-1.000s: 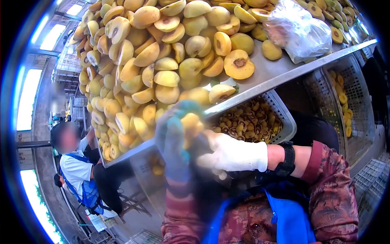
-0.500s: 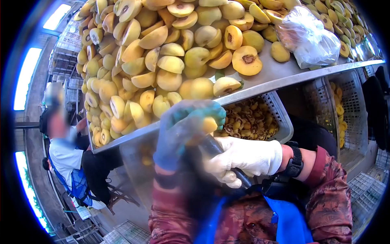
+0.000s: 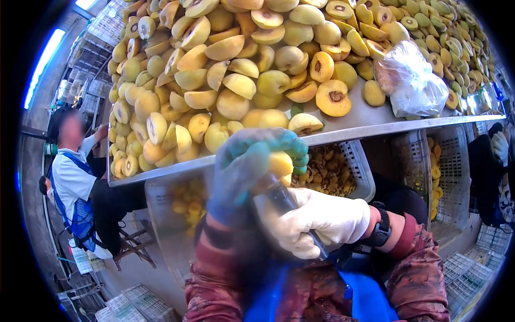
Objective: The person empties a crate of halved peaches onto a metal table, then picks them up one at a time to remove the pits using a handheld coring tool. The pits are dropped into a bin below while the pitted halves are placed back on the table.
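Observation:
My left hand (image 3: 238, 174), in a grey-blue glove with teal fingertips, is closed around a yellow peach piece (image 3: 280, 162). It is partly smeared by motion. My right hand (image 3: 322, 220), in a white knit glove, grips a tool with a dark, round handle (image 3: 284, 196). The tool's upper end meets the peach at my left palm; its working tip is hidden there. Both hands are close together in front of my body, just below the table's edge. Halved peaches (image 3: 234, 104) lie heaped beyond them, some with brown pit hollows facing up.
The metal table edge (image 3: 370, 130) runs across in front of me. A tied plastic bag (image 3: 416, 86) lies on it. Below are a crate of brownish scraps (image 3: 327, 169), a left crate of yellow pieces (image 3: 188, 204) and a right crate (image 3: 456, 172). A person (image 3: 80, 177) sits at left; another's gloved hand (image 3: 500, 147) shows at right.
The view has shifted, showing more of the left crate and the person at right. My hands still hold the peach and tool together; the right hand and handle sit slightly differently.

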`<state>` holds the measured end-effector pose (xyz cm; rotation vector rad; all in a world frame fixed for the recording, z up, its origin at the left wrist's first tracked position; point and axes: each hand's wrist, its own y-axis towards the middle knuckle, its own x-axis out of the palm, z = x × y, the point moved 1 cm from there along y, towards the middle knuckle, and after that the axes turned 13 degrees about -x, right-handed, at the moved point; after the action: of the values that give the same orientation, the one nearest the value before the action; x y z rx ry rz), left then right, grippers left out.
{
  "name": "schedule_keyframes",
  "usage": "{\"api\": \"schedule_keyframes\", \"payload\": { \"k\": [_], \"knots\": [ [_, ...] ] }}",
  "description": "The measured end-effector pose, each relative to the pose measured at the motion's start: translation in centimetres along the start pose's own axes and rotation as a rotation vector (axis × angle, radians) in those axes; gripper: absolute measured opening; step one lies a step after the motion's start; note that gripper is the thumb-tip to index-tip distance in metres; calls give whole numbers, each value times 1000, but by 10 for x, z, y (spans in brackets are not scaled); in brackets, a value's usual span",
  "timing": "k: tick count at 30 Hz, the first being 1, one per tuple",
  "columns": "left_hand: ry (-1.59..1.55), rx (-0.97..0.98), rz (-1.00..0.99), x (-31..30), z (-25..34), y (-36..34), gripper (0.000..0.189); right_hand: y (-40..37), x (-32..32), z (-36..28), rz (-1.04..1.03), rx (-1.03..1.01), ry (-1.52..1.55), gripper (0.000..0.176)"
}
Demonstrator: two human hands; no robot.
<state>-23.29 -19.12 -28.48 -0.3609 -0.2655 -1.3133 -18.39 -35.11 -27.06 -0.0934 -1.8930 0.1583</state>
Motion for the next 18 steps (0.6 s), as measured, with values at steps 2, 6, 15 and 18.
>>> {"api": "schedule_keyframes", "payload": {
  "k": [2, 6, 15, 18],
  "knots": [
    [-85, -112, -107, -4, 5, 1, 26, 2, 0, 0, 58, -8, -146, 16],
    [70, -157, -154, -12, 7, 3, 21, 6, 1, 2, 150, 17, -336, 16],
    [-199, -252, -222, -8, 6, 5, 20, 0, -3, -3, -15, 42, 94, 17],
    [-176, -131, -156, 1, -2, 11, 36, 0, -3, -6, 25, 20, 0, 18]
  ]
}}
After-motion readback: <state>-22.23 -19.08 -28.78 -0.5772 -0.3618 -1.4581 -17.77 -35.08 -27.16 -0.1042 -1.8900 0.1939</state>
